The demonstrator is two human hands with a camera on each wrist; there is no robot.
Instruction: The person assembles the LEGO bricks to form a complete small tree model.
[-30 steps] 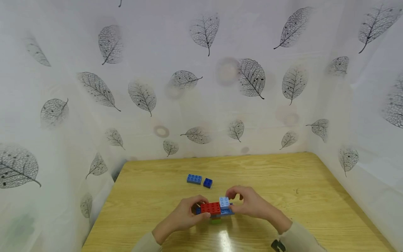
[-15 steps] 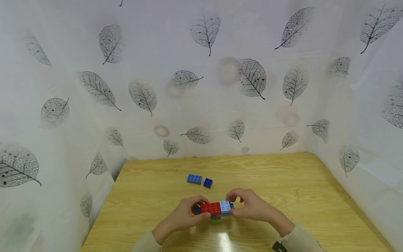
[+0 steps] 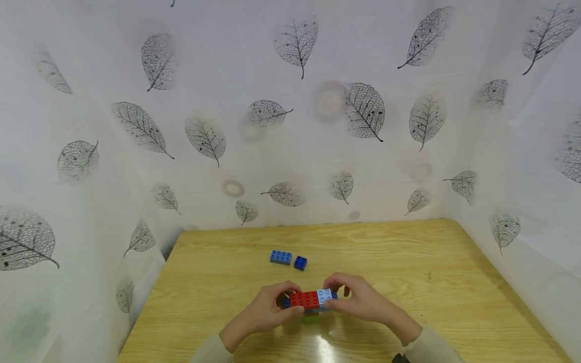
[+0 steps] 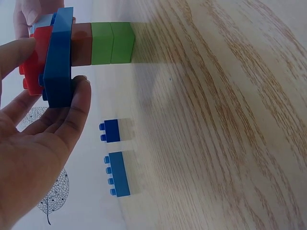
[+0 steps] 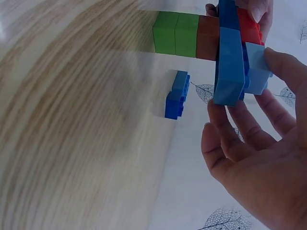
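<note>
A toy brick build stands on the table: two green bricks [image 4: 112, 43] stacked at the bottom, a brown brick [image 5: 207, 38] above them, then blue bricks [image 4: 58, 62] laid across. On top, a red brick [image 3: 304, 300] sits beside a light blue brick [image 3: 324, 296], level with it. My left hand [image 3: 270, 308] grips the build's left end, thumb on the red brick and fingertips at the blue brick's end. My right hand [image 3: 360, 298] pinches the light blue brick at the right end, its thumb at the near side. Other right fingers curl behind and below the blue layer.
Behind the build, a medium blue long brick [image 3: 281, 257] and a small dark blue brick [image 3: 300, 263] lie on the wooden table [image 3: 386, 252]. A pale curtain with leaf prints [image 3: 290, 151] encloses the back and sides.
The light blue brick has come down onto the blue layer and now sits level with the red one. My right thumb has shifted slightly left over it; my left hand keeps its grip.
</note>
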